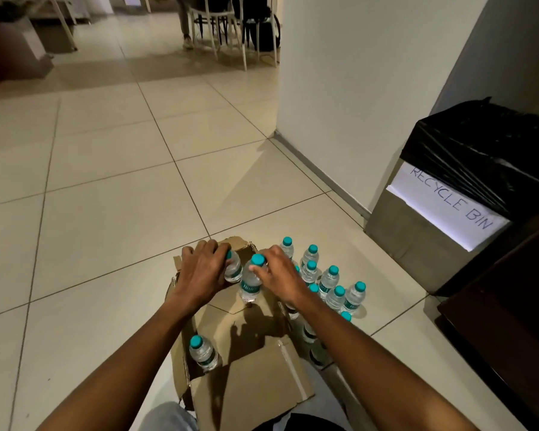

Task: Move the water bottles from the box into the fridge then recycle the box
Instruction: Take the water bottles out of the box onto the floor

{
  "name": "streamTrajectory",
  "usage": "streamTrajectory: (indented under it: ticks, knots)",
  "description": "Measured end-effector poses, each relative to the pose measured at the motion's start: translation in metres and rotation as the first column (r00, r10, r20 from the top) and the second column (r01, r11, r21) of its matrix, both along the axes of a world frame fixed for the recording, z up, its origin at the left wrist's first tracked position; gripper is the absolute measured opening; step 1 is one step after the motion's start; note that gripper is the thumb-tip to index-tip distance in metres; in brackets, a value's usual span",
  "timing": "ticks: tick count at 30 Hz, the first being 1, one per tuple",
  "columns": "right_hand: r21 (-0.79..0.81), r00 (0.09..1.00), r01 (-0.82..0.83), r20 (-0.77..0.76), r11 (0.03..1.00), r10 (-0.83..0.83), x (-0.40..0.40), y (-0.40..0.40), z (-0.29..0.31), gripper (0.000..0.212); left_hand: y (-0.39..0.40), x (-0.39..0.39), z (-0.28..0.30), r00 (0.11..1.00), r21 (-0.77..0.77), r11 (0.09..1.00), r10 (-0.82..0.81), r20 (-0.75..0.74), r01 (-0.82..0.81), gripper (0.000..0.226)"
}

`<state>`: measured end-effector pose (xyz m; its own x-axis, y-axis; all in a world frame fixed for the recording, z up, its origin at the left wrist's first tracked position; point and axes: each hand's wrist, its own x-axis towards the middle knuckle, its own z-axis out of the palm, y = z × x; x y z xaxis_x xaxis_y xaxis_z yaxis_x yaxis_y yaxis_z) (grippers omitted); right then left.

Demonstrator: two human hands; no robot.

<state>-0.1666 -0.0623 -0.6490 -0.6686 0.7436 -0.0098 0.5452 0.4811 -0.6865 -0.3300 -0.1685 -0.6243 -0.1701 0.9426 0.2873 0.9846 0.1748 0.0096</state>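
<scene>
While the tiled floor fills the left of the view, an open cardboard box sits on it at the near centre, its flaps spread and one torn flap lying toward the camera. In the box's near left corner a lone water bottle with a teal cap stands upright. Over the far left part of the box, the left hand has its fingers curled over the top of a second bottle, covering most of its cap. Just right of it, the right hand holds a third bottle near its neck with thumb and fingers, the teal cap showing above the fingers; whether this bottle's base rests on the box bottom or is lifted clear cannot be told. Right of the box, a cluster of bottles with the same teal caps stands upright on the floor, close together, some partly hidden behind the right forearm. Farther right, against the white wall, stands a bin lined with a black bag and bearing a white paper sign hand-lettered "RECYCLE BIN". At the far right edge a dark piece of furniture shows. Far back, white chair legs stand beside the wall.
</scene>
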Motion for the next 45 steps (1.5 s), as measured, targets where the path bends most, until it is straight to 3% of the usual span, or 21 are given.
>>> streamTrajectory:
  ticks: [7, 13, 21, 32, 39, 45]
  knots:
    - [0.196, 0.972, 0.177, -0.187, 0.965, -0.140, 0.070, 0.047, 0.034, 0.034, 0.026, 0.032, 0.026, 0.988, 0.094, 0.990, -0.117, 0.103, 0.108, 0.046]
    - [0.289, 0.903, 0.424, -0.212, 0.858, -0.374, 0.150, 0.063, 0.028, 0.037, 0.039, 0.083, 0.015, 0.961, 0.009, 0.972, -0.232, 0.147, 0.233, 0.040]
    - [0.266, 0.824, 0.549, -0.014, 0.792, -0.566, 0.222, 0.062, -0.029, 0.038, 0.047, 0.122, -0.024, 0.928, -0.083, 0.926, -0.359, 0.104, 0.368, 0.033]
    - [0.150, 0.785, 0.531, 0.283, 0.834, -0.550, 0.240, 0.057, -0.115, 0.027, 0.058, 0.136, -0.085, 0.947, -0.347, 0.881, -0.298, 0.121, 0.322, 0.034]
    - [0.108, 0.771, 0.536, 0.341, 0.837, -0.537, 0.235, 0.056, -0.143, 0.024, 0.068, 0.142, -0.109, 0.960, -0.511, 0.815, -0.267, 0.084, 0.271, 0.051]
    - [0.078, 0.760, 0.548, 0.370, 0.833, -0.534, 0.238, 0.062, -0.145, 0.029, 0.071, 0.147, -0.127, 0.961, -0.555, 0.795, -0.275, 0.027, 0.244, 0.058]
